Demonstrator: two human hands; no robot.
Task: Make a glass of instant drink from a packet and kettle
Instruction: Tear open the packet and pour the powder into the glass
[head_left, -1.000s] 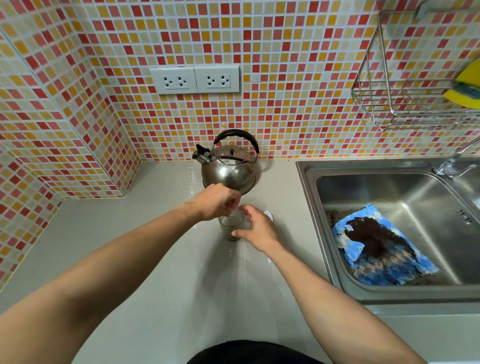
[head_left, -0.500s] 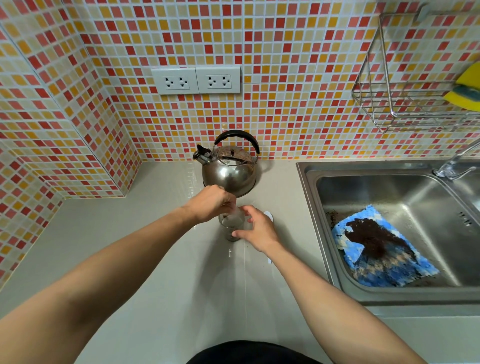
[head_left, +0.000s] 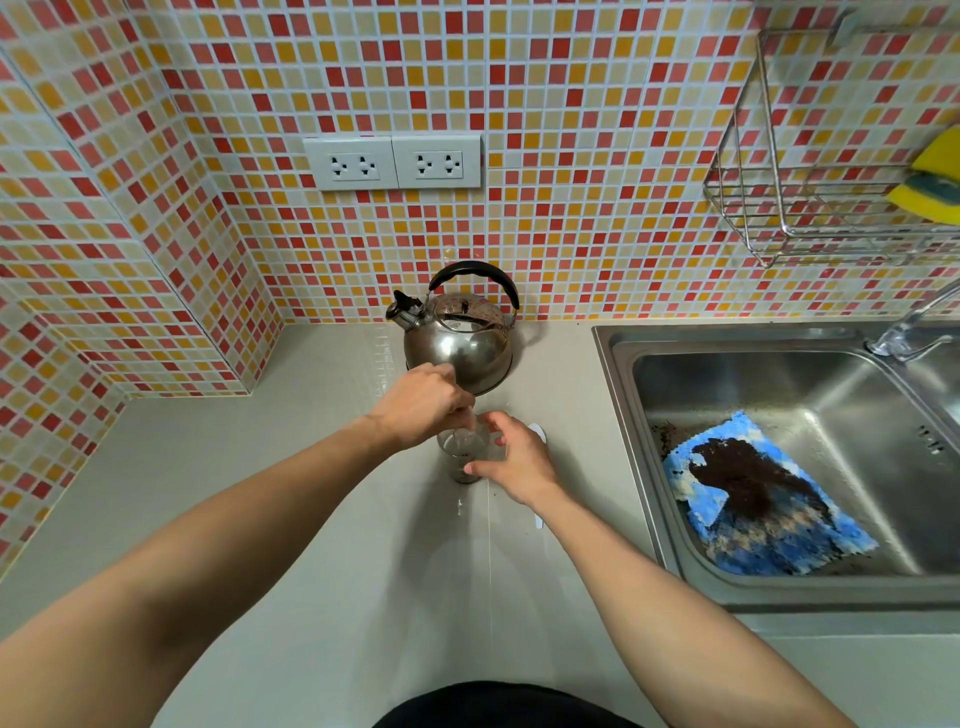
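Note:
A small clear glass (head_left: 464, 452) stands on the grey counter (head_left: 311, 519), in front of a steel kettle (head_left: 460, 343) with a black handle. There is a dark layer at the bottom of the glass. My left hand (head_left: 421, 405) hovers over the rim, fingers pinched on a thin pale stick that dips into the glass. My right hand (head_left: 517, 457) wraps the right side of the glass, thumb on its front. A white flat thing (head_left: 538, 432) lies under my right hand, mostly hidden.
A steel sink (head_left: 618, 395) sits to the right, holding a blue cloth (head_left: 763, 509) with a dark stain. A tap (head_left: 904, 338) stands at the sink's back right. A wire rack (head_left: 779, 208) holding a yellow sponge (head_left: 930, 187) hangs on the tiled wall. Two sockets (head_left: 392, 163) are above the kettle.
My left hand has shifted slightly over the glass rim while still pinching the stick. My right hand stays on the glass, and the kettle has not moved.

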